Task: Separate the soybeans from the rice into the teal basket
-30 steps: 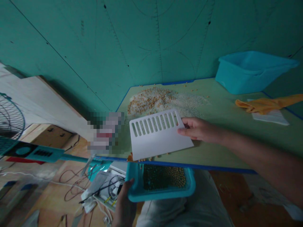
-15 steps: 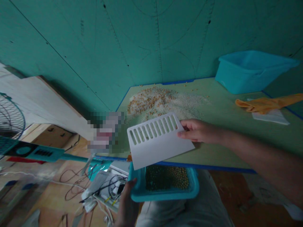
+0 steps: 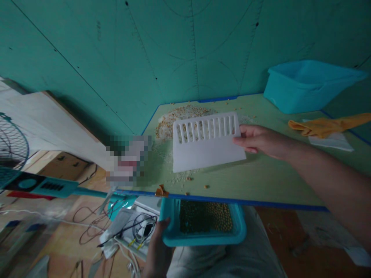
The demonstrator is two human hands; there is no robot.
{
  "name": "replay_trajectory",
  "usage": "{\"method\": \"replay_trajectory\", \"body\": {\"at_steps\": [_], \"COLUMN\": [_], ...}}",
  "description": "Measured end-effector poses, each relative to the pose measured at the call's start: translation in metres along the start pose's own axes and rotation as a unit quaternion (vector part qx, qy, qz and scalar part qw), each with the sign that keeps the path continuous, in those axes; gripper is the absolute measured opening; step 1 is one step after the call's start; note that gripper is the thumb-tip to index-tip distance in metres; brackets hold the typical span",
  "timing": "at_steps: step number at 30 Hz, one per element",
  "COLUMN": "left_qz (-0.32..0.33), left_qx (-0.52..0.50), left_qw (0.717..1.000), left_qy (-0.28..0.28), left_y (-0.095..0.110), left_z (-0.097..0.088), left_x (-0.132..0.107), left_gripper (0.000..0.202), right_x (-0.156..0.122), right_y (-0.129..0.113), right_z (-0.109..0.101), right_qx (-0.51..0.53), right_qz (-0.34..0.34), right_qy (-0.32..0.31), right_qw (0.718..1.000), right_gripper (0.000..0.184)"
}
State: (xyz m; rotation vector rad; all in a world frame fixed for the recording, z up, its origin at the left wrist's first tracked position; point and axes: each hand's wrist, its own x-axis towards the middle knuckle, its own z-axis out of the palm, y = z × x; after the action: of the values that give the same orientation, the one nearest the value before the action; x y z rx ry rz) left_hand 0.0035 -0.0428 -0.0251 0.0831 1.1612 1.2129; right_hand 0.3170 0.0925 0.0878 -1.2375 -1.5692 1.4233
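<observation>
My right hand (image 3: 262, 139) grips the right edge of a white slotted scraper (image 3: 207, 148), which stands on the green table top (image 3: 269, 177) just in front of a heap of mixed grains and white rice (image 3: 176, 117). A few loose grains (image 3: 188, 179) lie near the table's front edge. My left hand (image 3: 158, 249) holds the left side of a teal tray (image 3: 203, 241) under the table edge; the tray holds yellow and green grains.
A teal tub (image 3: 307, 87) sits at the back right. An orange cloth (image 3: 327, 126) lies on white paper at the right. A teal wall rises behind. Left of the table are a fan (image 3: 14, 148) and cables (image 3: 116, 231) on the floor.
My right hand has lifted the scraper from the front edge and carried it back and right, toward the heap. The tray under the edge has stayed nearly still.
</observation>
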Motion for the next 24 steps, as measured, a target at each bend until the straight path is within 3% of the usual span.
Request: {"method": "replay_trajectory", "body": {"at_steps": [13,24], "left_qz": [0.005,0.003], "left_qx": [0.026,0.020], "left_qw": [1.000,1.000], "left_qy": [-0.008,-0.010], "left_y": [-0.006,-0.007], "left_z": [-0.013,-0.014], "left_x": [0.007,0.007], "left_gripper": [0.016,0.006], "right_x": [0.003,0.000], "right_y": [0.006,0.002], "right_z": [0.006,0.011], "right_qx": [-0.013,-0.009], "right_qz": [0.041,0.047], "right_qy": [-0.057,-0.096], "right_qw": [0.997,0.994], "right_gripper": [0.021,0.026]}}
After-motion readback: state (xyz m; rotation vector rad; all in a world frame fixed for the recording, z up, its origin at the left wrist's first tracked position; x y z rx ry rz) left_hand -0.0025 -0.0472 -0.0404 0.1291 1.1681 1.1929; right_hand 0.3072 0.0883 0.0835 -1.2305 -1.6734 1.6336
